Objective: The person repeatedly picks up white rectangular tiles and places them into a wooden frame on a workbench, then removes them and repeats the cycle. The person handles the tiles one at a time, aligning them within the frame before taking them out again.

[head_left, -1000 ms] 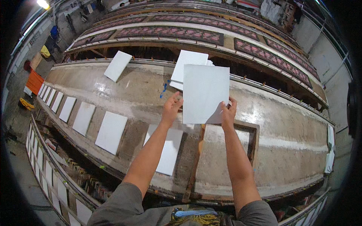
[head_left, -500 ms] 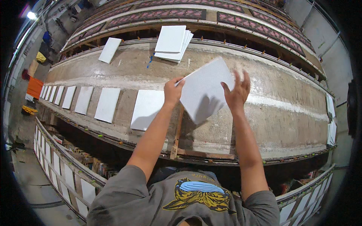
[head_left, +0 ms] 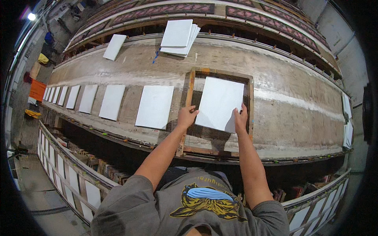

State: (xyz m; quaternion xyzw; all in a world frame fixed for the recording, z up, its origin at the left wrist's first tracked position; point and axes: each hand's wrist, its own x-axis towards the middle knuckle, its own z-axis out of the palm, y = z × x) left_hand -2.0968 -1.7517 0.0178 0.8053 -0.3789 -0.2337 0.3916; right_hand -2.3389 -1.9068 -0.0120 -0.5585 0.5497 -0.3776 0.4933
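Note:
A white rectangular panel (head_left: 219, 103) is tilted slightly within the outline of a wooden frame (head_left: 190, 87) on the long table. My right hand (head_left: 241, 118) grips the panel's right edge, thumb on top and fingers along the side. At its lower left edge, my left hand (head_left: 188, 117) has its fingers closed against the panel, beside the frame's left bar. Dark mesh or shadow fills the frame around the panel. Another white panel (head_left: 154, 107) lies flat just left of the frame, first in a row of several running to the far left.
A fanned stack of white panels (head_left: 177, 34) sits at the table's far side, with a single panel (head_left: 114, 47) to its left. More panels (head_left: 347, 133) stand at the right end. Beyond is another table with patterned dark-pink strips (head_left: 165, 12). Racks (head_left: 73, 185) flank me.
The panel came down from its raised, tilted position over the frame and turned straighter. My right hand went from spread fingers to holding its right edge; my left hand slid lower along its left side.

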